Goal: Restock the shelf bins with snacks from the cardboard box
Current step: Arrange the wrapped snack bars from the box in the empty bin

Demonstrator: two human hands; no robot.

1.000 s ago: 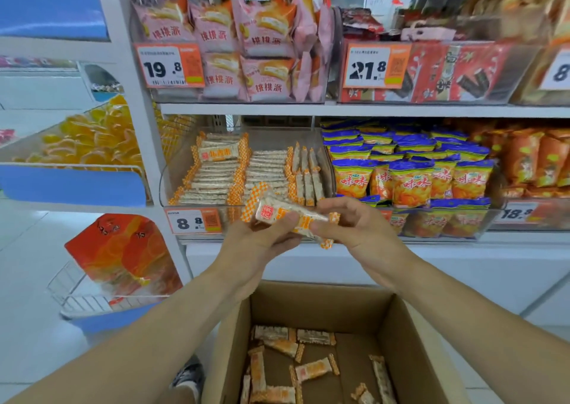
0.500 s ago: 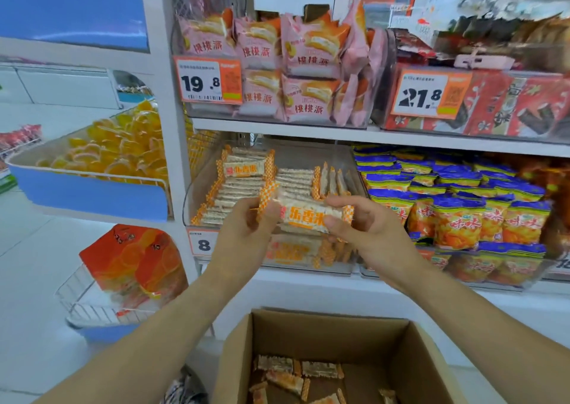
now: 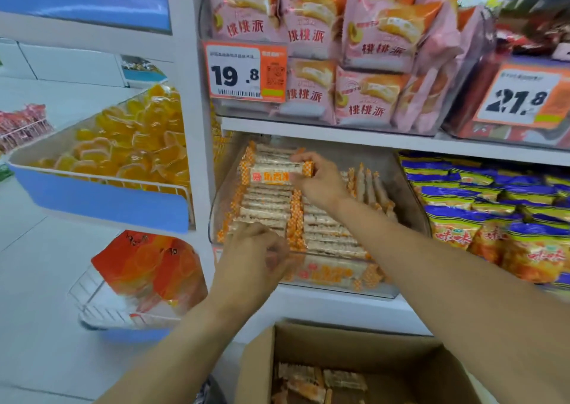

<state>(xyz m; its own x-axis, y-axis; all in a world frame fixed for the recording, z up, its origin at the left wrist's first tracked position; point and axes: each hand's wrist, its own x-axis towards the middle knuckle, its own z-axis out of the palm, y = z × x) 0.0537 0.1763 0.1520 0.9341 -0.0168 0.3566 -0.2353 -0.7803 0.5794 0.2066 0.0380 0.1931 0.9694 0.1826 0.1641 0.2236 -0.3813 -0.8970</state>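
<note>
A clear shelf bin [image 3: 410,206] on the middle shelf holds rows of orange-and-white snack bars [image 3: 327,230]. My right hand [image 3: 320,184] reaches into it and pinches one snack bar [image 3: 271,172] by its right end, on top of the back of the left row. At the bin's front edge my left hand [image 3: 253,255] has its fingers curled against the front bars of that row; whether it grips one is unclear. The open cardboard box [image 3: 354,351] sits below with several more bars [image 3: 311,382] on its bottom.
Pink pie packets [image 3: 364,51] fill the bin above, behind a 19.8 price tag [image 3: 243,73]. Blue-and-yellow snack bags [image 3: 481,206] fill the bin to the right. To the left are a blue tray of yellow jellies [image 3: 129,144] and a wire basket with an orange bag [image 3: 145,268].
Both hands held a bundle of bars together in front of the bin. They have parted: the right hand carried a bar up and back into the bin, the left dropped to its front edge.
</note>
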